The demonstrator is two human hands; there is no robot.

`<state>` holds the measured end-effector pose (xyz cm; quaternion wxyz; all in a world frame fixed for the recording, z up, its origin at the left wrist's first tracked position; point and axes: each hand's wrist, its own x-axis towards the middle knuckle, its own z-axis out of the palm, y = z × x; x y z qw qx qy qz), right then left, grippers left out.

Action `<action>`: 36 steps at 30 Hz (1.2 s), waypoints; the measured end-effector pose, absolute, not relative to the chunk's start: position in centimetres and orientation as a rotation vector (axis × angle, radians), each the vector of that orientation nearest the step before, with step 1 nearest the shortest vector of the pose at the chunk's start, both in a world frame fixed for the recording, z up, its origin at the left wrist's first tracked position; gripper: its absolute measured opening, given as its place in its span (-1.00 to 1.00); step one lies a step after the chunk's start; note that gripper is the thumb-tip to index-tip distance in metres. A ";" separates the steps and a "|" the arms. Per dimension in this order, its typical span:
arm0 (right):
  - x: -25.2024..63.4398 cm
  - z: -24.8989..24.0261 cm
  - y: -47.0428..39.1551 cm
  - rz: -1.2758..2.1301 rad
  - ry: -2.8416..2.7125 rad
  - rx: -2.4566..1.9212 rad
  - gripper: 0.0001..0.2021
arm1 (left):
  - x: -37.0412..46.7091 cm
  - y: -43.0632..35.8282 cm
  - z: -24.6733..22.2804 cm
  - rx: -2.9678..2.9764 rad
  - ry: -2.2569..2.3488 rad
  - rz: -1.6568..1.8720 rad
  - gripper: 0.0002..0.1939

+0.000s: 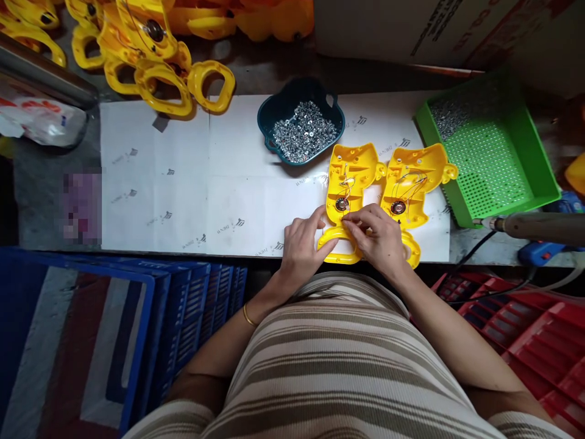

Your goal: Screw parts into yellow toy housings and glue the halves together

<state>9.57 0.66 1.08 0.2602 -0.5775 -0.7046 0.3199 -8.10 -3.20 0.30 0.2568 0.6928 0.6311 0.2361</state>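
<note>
Two yellow plastic shell halves lie side by side, open side up, with wires and a round speaker inside each. My left hand [301, 244] grips the lower left edge of the left shell [336, 167], its thumb over the loop handle. My right hand [379, 238] is closed in a pinch just below that shell's speaker [342, 204]; what is between the fingertips is too small to make out. Right of it lies the second shell [411, 161], its loop handle partly hidden by my right hand. Above the shells stands a dark green basket [265, 119] of small metal screws.
A green perforated tray [539, 183] with small metal parts stands at right, beside a powered screwdriver [539, 225] with a cable. More yellow shells [137, 36] are piled at back left. A cardboard box [379, 30] stands behind. Blue crates [155, 286] and red crates [539, 341] sit below the table edge.
</note>
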 end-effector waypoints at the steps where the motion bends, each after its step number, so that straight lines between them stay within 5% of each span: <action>1: 9.5 1.0 0.7 0.866 -1.905 -1.560 -0.84 | -8.2 -3.2 0.2 1.886 1.702 0.649 -0.37; 11: 9.6 1.0 0.9 0.833 -1.896 -1.517 -0.86 | -8.6 -3.1 -0.4 1.918 1.688 0.697 -0.42; 23: 9.9 1.4 -0.2 0.249 -2.433 -1.477 -0.75 | -8.6 -3.0 -0.2 1.851 1.652 0.756 -0.43; 30: 10.3 3.1 -1.2 0.245 -2.984 -1.326 -0.52 | -8.4 -3.0 -0.1 1.839 1.669 0.762 -0.42; 36: 10.2 2.9 -1.3 0.242 -3.041 -1.233 -0.53 | -8.3 -3.6 -0.1 1.827 1.715 0.700 -0.41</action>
